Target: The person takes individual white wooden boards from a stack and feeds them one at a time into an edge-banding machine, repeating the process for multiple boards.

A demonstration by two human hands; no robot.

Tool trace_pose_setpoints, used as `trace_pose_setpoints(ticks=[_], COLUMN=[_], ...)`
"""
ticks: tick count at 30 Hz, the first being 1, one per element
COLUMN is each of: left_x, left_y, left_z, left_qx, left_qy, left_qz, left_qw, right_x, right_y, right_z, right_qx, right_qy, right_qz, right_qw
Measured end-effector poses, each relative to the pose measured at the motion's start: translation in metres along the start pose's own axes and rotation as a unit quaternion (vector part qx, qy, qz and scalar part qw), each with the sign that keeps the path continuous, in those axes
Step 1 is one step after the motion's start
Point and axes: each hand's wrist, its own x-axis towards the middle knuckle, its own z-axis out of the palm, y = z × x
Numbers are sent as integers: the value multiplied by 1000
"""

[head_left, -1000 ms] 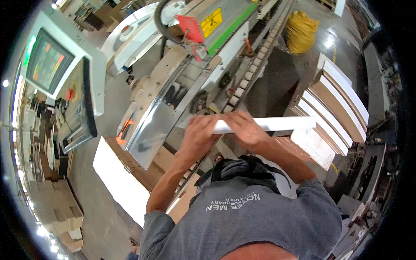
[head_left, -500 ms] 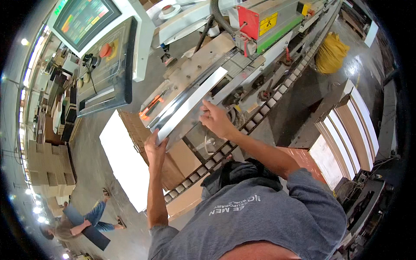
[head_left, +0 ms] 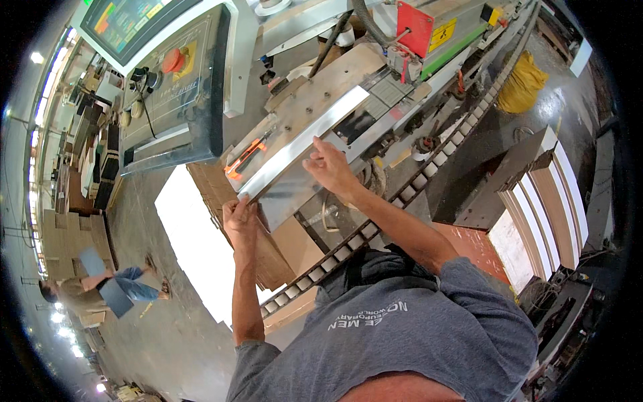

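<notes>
A long narrow white strip (head_left: 295, 152) lies slantwise along the front edge of the machine bed (head_left: 328, 84). My left hand (head_left: 240, 221) pinches its near left end between thumb and fingers. At the strip's front edge, about midway along, is my right hand (head_left: 329, 167). Its index finger reaches up to the edge and the other fingers are loosely bent, apart, with nothing held; whether the fingertip touches the strip I cannot tell. Just beyond the strip's left part, an orange utility knife (head_left: 246, 159) rests on the bed.
A control panel with a red button (head_left: 173, 60) stands at upper left. A roller track (head_left: 402, 197) runs diagonally before me. Stacked boards (head_left: 546, 208) stand right, a large white panel (head_left: 194, 234) left. A yellow sack (head_left: 522, 84) lies far right. Another person (head_left: 114, 285) carries a panel.
The strip has shifted away from me onto the bed's edge, covering the metal ledge seen before. Both hands moved with it, the left still pinching its end. The other person has walked farther left.
</notes>
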Motion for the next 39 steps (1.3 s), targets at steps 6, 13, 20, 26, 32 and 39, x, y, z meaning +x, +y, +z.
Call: trace_pose_setpoints(ticks=[6,13,20,26,32,39], left_x=[10,32,57,82,106,128], left_y=[-13,21,58,102,153,146], left_z=[9,35,80,128,173,246], left_qx=[-26,-69,-31,-54,-68,-232], left_qy=[-22,-31,-23,-24,-10,-79], left_qz=[27,47,74,91,134,19], left_qw=[999,996,996,994,989,969], right_x=[2,20,50,77,70,-57], right_y=[-34,0,18,48,46,6], right_z=[-20,-41,-90,-134,-183,-227], right_qx=[55,54,44,94,70,-67], right_qy=[-72,-15,30,75,47,90], right_qz=[186,120,110,98,68,-34], right_qw=[978,991,993,988,994,993])
